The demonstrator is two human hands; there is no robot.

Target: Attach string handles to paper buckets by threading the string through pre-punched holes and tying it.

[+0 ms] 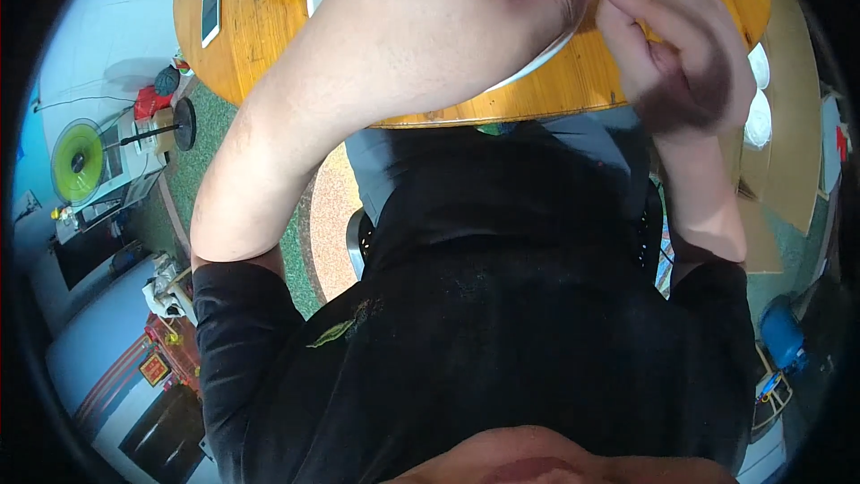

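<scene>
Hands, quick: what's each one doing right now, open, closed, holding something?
Left hand: curled closed over the white plate; anything held is hidden.
Right hand: fingers curled shut, pinching something thin and pale; can't tell what.

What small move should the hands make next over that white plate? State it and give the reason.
Probably draw the pinched piece clear with the right hand while the left hand steadies it. Both sets of fingers meet at the white plate rim on the wooden table; what they pinch is too hidden to identify.

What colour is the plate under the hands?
White plate, seen best in the head view, on the wooden table.
</scene>
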